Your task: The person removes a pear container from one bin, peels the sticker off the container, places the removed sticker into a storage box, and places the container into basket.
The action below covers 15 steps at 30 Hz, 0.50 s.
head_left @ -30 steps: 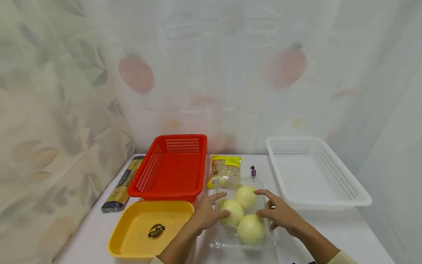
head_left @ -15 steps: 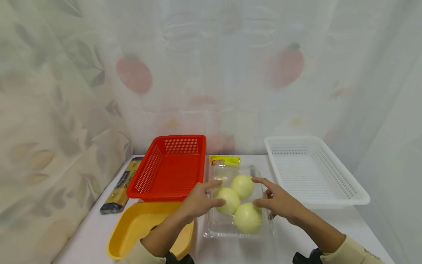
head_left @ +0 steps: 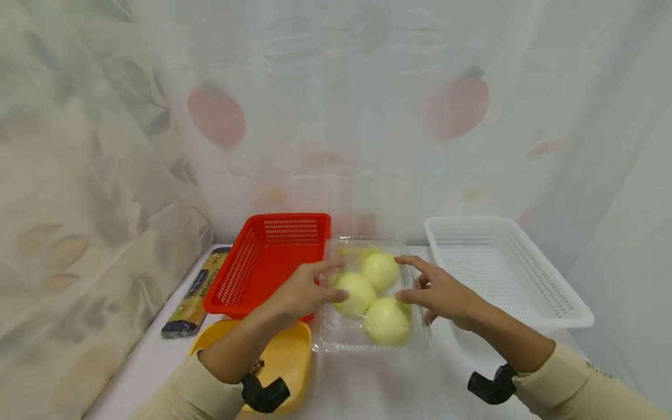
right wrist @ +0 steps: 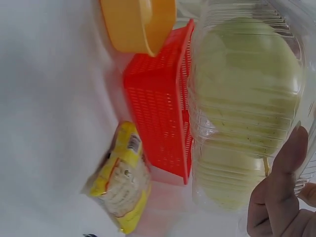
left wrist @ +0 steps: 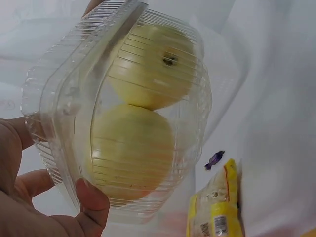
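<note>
A clear plastic clamshell box with three pale yellow-green round fruits inside is held up over the table. My left hand grips its left side, thumb and fingers spread along the edge. On the right side my right hand grips it the same way. In the left wrist view, the ribbed wall of the box stands between the fingers and the fruits. The right wrist view has the box raised clear of the table, beside the red basket.
A red slotted basket stands at back left, a yellow tray in front of it. A flat spaghetti packet lies at far left. At right is a white basket. Behind the box lie a yellow packet and a purple-wrapped candy.
Both hands have raised the box and moved it away from me and slightly left. It now covers the yellow packet and candy in the head view. Both forearms reach further in.
</note>
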Available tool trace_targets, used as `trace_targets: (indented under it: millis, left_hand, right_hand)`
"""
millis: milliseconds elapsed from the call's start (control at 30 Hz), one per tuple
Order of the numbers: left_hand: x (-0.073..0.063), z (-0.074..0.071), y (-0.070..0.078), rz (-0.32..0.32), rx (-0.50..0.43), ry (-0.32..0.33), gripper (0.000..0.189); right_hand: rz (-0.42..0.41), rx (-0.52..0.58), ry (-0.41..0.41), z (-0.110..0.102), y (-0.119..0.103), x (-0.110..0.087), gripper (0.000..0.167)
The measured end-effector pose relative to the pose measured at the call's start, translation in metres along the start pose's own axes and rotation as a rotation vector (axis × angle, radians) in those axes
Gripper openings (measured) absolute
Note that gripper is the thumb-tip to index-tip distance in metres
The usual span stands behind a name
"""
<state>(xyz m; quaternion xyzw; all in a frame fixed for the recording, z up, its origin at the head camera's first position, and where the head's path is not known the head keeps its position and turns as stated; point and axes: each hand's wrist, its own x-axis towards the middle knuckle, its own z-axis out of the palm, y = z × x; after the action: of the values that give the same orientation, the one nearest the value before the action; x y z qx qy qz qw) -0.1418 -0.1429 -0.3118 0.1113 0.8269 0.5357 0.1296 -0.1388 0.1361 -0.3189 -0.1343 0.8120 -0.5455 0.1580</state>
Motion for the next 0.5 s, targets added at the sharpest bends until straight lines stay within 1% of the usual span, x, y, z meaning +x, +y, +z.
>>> trace_targets:
  millis: [67, 200, 367, 500]
  left_hand:
    - [0.001, -0.005, 0.005, -0.008, -0.023, -0.003, 0.062]
    - [0.002, -0.017, 0.012, -0.054, -0.047, 0.008, 0.065]
    - [0.004, -0.035, 0.02, -0.106, -0.012, 0.04, 0.066]
    - [0.006, -0.05, 0.025, -0.114, 0.023, 0.036, 0.069]
  right_hand:
    - [-0.003, -0.009, 0.004, -0.001, -0.006, 0.003, 0.071]
    - [-0.008, -0.028, -0.001, -0.001, -0.018, 0.011, 0.072]
    - [0.002, -0.022, -0.004, 0.003, -0.033, 0.026, 0.072]
    - [0.005, -0.028, 0.007, 0.006, -0.044, 0.038, 0.07]
